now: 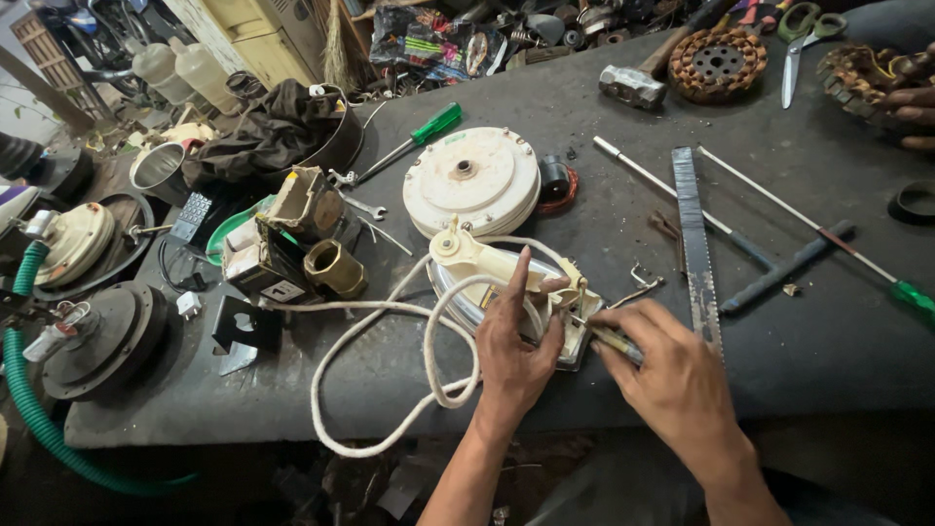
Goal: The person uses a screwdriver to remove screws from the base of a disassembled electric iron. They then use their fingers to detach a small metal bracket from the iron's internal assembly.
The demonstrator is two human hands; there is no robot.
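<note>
An electric clothes iron (487,278), cream-coloured with a metal soleplate, is found lying near the front edge of a dark workbench (808,331), its rear end turned toward the person. A white braided cord (375,336) is seen looping from the iron across the bench and over its front edge.

The left hand (511,341) is laid on the rear part of the iron with the fingers partly spread; the index finger is extended upward along the handle, and the thumb is bent against the iron's back. The cord passes just under this hand.

The right hand (672,375) is closed around a small screwdriver (609,336), pinched between thumb and fingers, the tip being directed at the iron's rear plate. Whether the tip is seated in a screw cannot be told.

Just behind the iron a round cream-coloured motor housing (472,180) is noted, with a green-handled screwdriver (414,141) lying beside it to the left. To the right of the iron a flat metal file (693,244) and two long rods are laid, well apart from the hands. A hammer (638,78), a wound copper stator (716,63) and scissors (801,44) are recorded at the far edge of the bench. A brass fitting (336,268) and assorted parts are found to the left. Another person's hand (911,102) is seen at the far right, resting on a second stator.
</note>
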